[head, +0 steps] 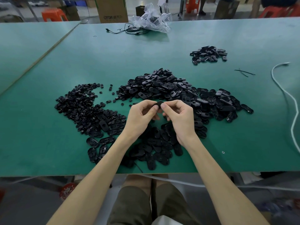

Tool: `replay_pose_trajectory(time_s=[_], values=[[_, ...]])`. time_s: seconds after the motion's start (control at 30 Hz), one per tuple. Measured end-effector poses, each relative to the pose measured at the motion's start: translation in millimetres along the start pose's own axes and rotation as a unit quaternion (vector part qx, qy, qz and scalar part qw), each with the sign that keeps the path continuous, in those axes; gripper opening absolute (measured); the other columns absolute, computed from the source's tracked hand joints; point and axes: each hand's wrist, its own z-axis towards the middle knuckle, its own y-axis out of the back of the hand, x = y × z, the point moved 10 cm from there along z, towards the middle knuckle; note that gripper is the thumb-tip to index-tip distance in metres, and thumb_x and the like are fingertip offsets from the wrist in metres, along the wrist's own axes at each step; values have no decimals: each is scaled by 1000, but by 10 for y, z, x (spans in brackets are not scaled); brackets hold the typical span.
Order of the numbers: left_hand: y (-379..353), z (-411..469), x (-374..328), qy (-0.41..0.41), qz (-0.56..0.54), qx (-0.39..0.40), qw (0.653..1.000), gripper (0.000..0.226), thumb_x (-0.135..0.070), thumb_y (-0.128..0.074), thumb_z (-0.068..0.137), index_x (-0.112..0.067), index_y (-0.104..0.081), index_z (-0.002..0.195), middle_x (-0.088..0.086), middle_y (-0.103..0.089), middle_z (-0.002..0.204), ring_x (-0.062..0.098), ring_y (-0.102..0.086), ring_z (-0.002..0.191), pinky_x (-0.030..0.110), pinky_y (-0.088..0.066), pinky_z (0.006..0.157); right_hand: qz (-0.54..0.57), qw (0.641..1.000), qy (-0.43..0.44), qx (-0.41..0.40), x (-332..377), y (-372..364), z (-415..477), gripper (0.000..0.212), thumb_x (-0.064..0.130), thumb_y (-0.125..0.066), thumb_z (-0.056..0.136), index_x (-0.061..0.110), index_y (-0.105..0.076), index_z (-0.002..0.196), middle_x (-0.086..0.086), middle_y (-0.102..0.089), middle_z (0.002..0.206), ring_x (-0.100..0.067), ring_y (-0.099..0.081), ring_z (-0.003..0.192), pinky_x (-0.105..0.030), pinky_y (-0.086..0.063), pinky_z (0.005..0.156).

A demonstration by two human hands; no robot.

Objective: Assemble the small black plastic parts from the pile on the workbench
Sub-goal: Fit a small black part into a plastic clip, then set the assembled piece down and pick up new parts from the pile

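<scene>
My left hand [142,116] and my right hand [179,117] meet above the green workbench [48,62], both pinching one black oval plastic part [159,103] between thumbs and fingertips. A large pile of black oval parts [170,88] lies just beyond the hands and spreads right. More oval parts [155,143] lie under my wrists. A pile of small round black parts [84,108] sits to the left. Whether a small part is pressed into the held oval is hidden by my fingers.
A smaller heap of black parts [208,54] lies at the far right. A clear plastic bag [152,18] and black cables [129,30] sit at the back edge. A white cable [289,98] runs along the right side. Two black ties [244,73] lie near it.
</scene>
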Motion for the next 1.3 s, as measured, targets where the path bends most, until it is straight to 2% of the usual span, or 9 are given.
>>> replay_pose_trajectory(time_s=[0.27,0.4,0.57,0.67,0.77,0.93,1.0,1.1,1.3], values=[[18,-2,-7,-3,61,-16,998,9,-12,-64,101,-10,-72,105,0,-74,82,14,-70,69,24,-52,65,-11,1000,5,13,11,-31,-6,4,11,-77,94,11,-73,94,-11,-77,88,-14,-68,73,-24,-51,61],[47,42,-73,-7,74,-34,997,6,-15,-67,100,-15,-73,101,-4,-74,91,14,-70,83,33,-56,78,9,1000,-9,15,5,-38,-2,6,8,-73,97,11,-74,102,-7,-78,89,-13,-68,74,-25,-54,63],[28,241,-293,-21,192,-9,981,7,-21,-72,96,-27,-76,98,-8,-63,97,0,-59,84,7,-40,77,-10,1000,-22,10,-39,-27,23,11,8,-69,100,14,-74,108,0,-76,89,-11,-68,74,-25,-54,66],[-84,370,-506,-36,249,28,967,7,-24,-72,95,-23,-78,99,-12,-67,88,1,-60,79,17,-47,76,-20,999,-31,11,-60,-23,24,11,8,-66,101,11,-74,108,0,-75,86,-10,-69,74,-25,-54,67],[-318,481,-712,-40,235,56,969,11,-27,-74,93,-21,-79,101,-12,-74,87,0,-66,82,23,-53,81,-42,998,-32,18,-43,-36,37,12,6,-63,102,8,-73,96,3,-71,73,-9,-63,64,-24,-51,65],[-861,662,-840,-2,203,96,974,19,-26,-76,93,-14,-79,107,0,-77,99,12,-72,90,35,-60,87,-72,995,-64,18,-67,-34,24,58,-4,-52,95,35,-59,52,15,-50,48,-2,-43,46,-13,-37,55],[-1031,728,-827,22,191,97,977,19,-24,-77,93,-12,-80,107,5,-78,100,19,-74,88,40,-62,85,-65,996,-65,2,-56,6,3,50,-5,-50,95,34,-61,66,13,-55,57,-6,-45,52,-24,-42,61],[-1291,777,-794,45,159,121,979,18,-19,-74,95,-9,-79,109,7,-78,100,16,-76,76,37,-64,78,-13,998,-62,14,-58,-10,-1,14,0,-54,101,-1,-66,107,-23,-70,106,-33,-62,87,-46,-53,77],[-1449,688,-711,33,114,171,978,26,-4,-57,102,-7,-72,123,9,-76,114,17,-77,85,26,-61,80,71,990,-104,64,-186,-70,3,29,-1,-39,112,-11,-61,128,3,-77,92,-7,-70,84,-21,-57,75]])
